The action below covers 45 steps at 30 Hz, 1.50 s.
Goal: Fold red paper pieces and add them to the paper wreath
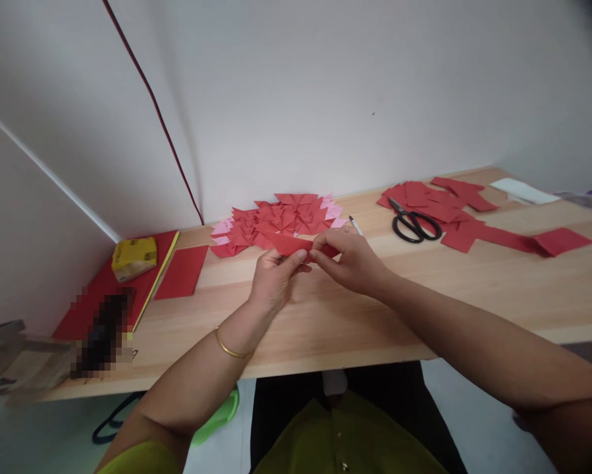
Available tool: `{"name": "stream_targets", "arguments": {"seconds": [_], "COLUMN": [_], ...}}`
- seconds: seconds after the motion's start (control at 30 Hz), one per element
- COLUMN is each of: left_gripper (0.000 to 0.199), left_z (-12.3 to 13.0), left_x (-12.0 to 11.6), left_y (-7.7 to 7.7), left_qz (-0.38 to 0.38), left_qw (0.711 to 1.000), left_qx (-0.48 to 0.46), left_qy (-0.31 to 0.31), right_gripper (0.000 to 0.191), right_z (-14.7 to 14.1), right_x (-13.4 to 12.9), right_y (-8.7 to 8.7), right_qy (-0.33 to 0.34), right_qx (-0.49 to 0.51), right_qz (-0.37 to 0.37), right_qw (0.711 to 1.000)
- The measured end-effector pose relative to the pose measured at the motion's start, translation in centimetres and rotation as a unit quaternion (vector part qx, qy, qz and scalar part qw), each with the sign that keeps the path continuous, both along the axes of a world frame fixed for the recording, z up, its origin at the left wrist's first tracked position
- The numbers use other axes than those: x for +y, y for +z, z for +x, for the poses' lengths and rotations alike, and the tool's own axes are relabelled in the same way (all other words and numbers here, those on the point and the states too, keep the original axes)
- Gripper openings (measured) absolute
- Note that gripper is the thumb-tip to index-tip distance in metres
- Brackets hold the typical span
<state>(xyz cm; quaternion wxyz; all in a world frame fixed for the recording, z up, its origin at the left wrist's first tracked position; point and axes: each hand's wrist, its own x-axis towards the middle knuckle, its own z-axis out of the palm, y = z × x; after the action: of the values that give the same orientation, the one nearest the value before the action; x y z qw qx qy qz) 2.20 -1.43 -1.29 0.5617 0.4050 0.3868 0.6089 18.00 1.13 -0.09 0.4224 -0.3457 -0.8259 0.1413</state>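
Between my two hands, above the middle of the table, is a folded piece of red paper (292, 245). My left hand (274, 271) pinches its lower edge, thumb on the near side. My right hand (348, 258) has thumb and forefinger closed on the paper's right part, and the fingers partly hide it. Just behind my hands lies a pile of folded red paper pieces (298, 214), with folded pink paper pieces (332, 210) showing at its sides. A pen (355, 225) lies beyond my right hand.
Black-handled scissors (417, 227) rest by loose red paper sheets (441, 204) at the right. At the left are a red sheet (182, 271), a yellow packet (134, 258) and a blurred-out dark object (105, 332). A wall (296, 99) stands behind the wooden table (325, 336).
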Motion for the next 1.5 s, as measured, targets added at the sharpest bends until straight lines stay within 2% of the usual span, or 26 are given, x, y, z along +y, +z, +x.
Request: {"name": "stream_targets", "arguments": {"seconds": [0.5, 0.63, 0.73, 0.8, 1.0, 1.17, 1.33, 1.5], "left_gripper": [0.021, 0.022, 0.020, 0.019, 0.022, 0.020, 0.021, 0.019], "left_z": [0.13, 0.08, -0.03, -0.08, 0.04, 0.05, 0.23, 0.44], "left_x": [0.06, -0.03, -0.17, -0.25, -0.25, -0.16, -0.20, -0.18], "left_y": [-0.42, -0.34, -0.19, -0.09, -0.14, -0.35, -0.13, 0.08], "left_qz": [-0.007, 0.002, 0.009, 0.008, -0.042, -0.058, -0.051, -0.058], "left_qw": [1.000, 0.999, 0.993, 0.988, 0.992, 0.987, 0.992, 0.990], "left_qx": [-0.002, 0.036, 0.111, 0.150, 0.114, 0.150, 0.108, 0.128], "left_qy": [0.025, 0.036, 0.040, 0.042, -0.022, -0.007, -0.029, -0.011], "right_gripper": [0.009, 0.010, 0.008, 0.015, 0.015, 0.019, 0.017, 0.017], "right_z": [-0.41, -0.39, -0.33, -0.25, 0.06, -0.15, -0.52, -0.70], "right_x": [0.01, -0.09, -0.18, -0.16, 0.20, 0.30, 0.37, 0.55], "right_y": [-0.41, -0.14, 0.19, 0.35, 0.49, 0.52, 0.11, -0.40], "right_qy": [0.008, 0.046, 0.070, 0.075, 0.090, 0.104, 0.098, 0.066], "right_qx": [0.031, 0.077, 0.075, 0.072, 0.119, 0.147, 0.140, 0.125], "right_qz": [-0.016, -0.063, -0.091, -0.115, -0.195, -0.242, -0.223, -0.171], "right_qw": [0.999, 0.994, 0.991, 0.988, 0.969, 0.953, 0.960, 0.975]}}
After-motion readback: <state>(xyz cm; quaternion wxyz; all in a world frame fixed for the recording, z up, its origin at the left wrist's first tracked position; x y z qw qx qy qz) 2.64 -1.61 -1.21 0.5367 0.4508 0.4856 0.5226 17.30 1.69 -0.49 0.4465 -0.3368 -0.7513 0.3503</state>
